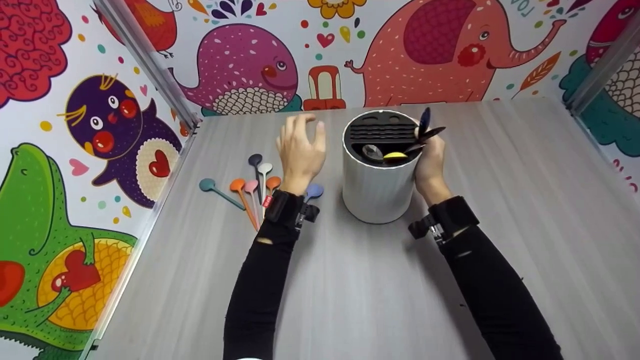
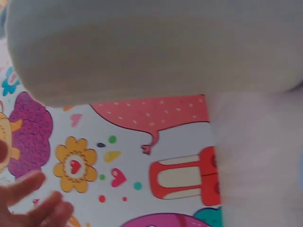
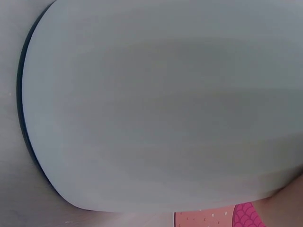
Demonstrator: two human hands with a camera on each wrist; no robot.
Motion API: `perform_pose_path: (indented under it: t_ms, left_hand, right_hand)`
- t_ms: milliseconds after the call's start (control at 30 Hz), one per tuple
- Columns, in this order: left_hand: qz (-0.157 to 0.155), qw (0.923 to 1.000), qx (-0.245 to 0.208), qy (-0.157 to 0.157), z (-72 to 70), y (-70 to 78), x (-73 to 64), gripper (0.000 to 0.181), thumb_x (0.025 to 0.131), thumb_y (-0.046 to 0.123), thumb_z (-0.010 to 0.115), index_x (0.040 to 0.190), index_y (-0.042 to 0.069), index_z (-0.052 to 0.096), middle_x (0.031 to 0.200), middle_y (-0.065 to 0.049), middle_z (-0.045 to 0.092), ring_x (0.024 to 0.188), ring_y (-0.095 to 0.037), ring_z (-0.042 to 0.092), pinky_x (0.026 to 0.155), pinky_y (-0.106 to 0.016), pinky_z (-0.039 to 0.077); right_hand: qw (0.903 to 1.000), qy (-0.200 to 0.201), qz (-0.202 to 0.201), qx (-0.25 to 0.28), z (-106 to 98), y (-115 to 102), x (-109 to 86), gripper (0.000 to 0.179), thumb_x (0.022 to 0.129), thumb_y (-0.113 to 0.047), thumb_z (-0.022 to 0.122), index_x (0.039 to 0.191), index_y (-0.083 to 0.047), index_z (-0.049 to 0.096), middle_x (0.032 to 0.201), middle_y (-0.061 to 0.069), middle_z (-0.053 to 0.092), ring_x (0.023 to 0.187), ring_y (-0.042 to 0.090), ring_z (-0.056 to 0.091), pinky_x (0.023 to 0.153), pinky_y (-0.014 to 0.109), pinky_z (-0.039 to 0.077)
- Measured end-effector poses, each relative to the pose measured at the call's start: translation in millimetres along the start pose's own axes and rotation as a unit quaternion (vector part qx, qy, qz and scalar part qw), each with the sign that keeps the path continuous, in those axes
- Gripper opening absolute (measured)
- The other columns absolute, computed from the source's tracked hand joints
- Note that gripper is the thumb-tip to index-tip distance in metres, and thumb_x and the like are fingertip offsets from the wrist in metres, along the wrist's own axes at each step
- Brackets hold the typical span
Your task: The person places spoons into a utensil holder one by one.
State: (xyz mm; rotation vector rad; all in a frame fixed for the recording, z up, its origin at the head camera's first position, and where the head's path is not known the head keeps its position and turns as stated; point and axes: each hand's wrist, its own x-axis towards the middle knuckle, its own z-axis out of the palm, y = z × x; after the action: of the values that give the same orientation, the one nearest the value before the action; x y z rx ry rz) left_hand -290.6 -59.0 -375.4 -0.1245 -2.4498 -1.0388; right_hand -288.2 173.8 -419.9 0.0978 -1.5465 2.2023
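Observation:
A white, round utensil holder (image 1: 378, 195) with a black slotted top stands upright on the table. In its front compartment I see a dark spoon (image 1: 372, 152) and a yellow spoon head (image 1: 395, 156). Several dark spoon heads, among them a dark blue one (image 1: 425, 119), jut out past its right rim. My right hand (image 1: 431, 162) grips the holder's right side, the fingers partly hidden behind it. Left of the holder and apart from it, my left hand (image 1: 302, 150) is raised with loosely bent fingers, holding nothing. The holder's side (image 3: 156, 104) fills most of the right wrist view.
Several coloured spoons lie on the table to the left, among them a teal spoon (image 1: 207, 185), an orange spoon (image 1: 238, 185) and a dark grey spoon (image 1: 255, 160). A blue spoon (image 1: 314, 190) lies by my left wrist. Printed walls (image 1: 325, 50) bound the table (image 1: 345, 290).

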Motion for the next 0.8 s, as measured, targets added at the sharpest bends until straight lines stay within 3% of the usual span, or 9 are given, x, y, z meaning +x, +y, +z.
perform_pose_path:
  t_ms: [133, 233, 367, 633, 800]
  left_hand:
    - [-0.075, 0.9909, 0.084, -0.074, 9.1, -16.3, -3.8, 0.041, 0.091, 0.044, 0.048, 0.123, 0.02, 0.054, 0.128, -0.004, 0.052, 0.114, -0.022, 0.047, 0.098, -0.042, 0.032]
    - [-0.115, 0.9745, 0.129, -0.143, 17.4, -27.1, -10.2, 0.049, 0.088, 0.046, 0.052, 0.129, 0.02, 0.049, 0.129, -0.006, 0.048, 0.116, -0.025, 0.043, 0.098, -0.045, 0.03]
    - [-0.145, 0.9499, 0.169, -0.219, 28.6, -39.7, -19.3, 0.059, 0.084, 0.045, 0.058, 0.135, 0.018, 0.045, 0.128, -0.011, 0.045, 0.121, -0.03, 0.038, 0.099, -0.05, 0.031]
    - [-0.183, 0.9154, 0.218, -0.284, 44.8, -57.0, -32.0, 0.061, 0.077, 0.035, 0.063, 0.132, 0.015, 0.047, 0.128, -0.014, 0.046, 0.124, -0.034, 0.038, 0.101, -0.06, 0.033]
    - [-0.208, 0.8944, 0.24, -0.316, 48.7, -60.9, -33.1, 0.059, 0.077, 0.037, 0.069, 0.128, 0.015, 0.052, 0.131, -0.015, 0.045, 0.126, -0.036, 0.04, 0.099, -0.06, 0.036]
  right_hand:
    - [0.9998, -0.002, 0.009, 0.02, 0, 0, 0.4, 0.037, 0.09, -0.019, 0.045, 0.112, 0.001, 0.067, 0.096, 0.003, 0.072, 0.09, 0.013, 0.065, 0.089, 0.026, 0.048]
    - [1.0, -0.001, 0.002, 0.006, 0, 0, -0.2, 0.037, 0.089, -0.019, 0.046, 0.112, 0.0, 0.068, 0.095, 0.001, 0.072, 0.089, 0.013, 0.065, 0.088, 0.027, 0.048]
    - [1.0, 0.002, -0.002, -0.002, -1, 1, -0.9, 0.038, 0.089, -0.02, 0.045, 0.113, 0.002, 0.066, 0.092, -0.002, 0.072, 0.087, 0.012, 0.065, 0.087, 0.027, 0.048]
    - [0.9999, -0.002, -0.01, 0.002, 1, 0, -1.2, 0.038, 0.09, -0.015, 0.042, 0.113, 0.004, 0.066, 0.09, -0.001, 0.072, 0.086, 0.012, 0.065, 0.086, 0.027, 0.048]
    - [0.9999, -0.005, -0.005, 0.007, 0, 0, -1.0, 0.037, 0.09, -0.016, 0.041, 0.11, 0.002, 0.067, 0.089, 0.0, 0.072, 0.084, 0.013, 0.064, 0.086, 0.027, 0.047]
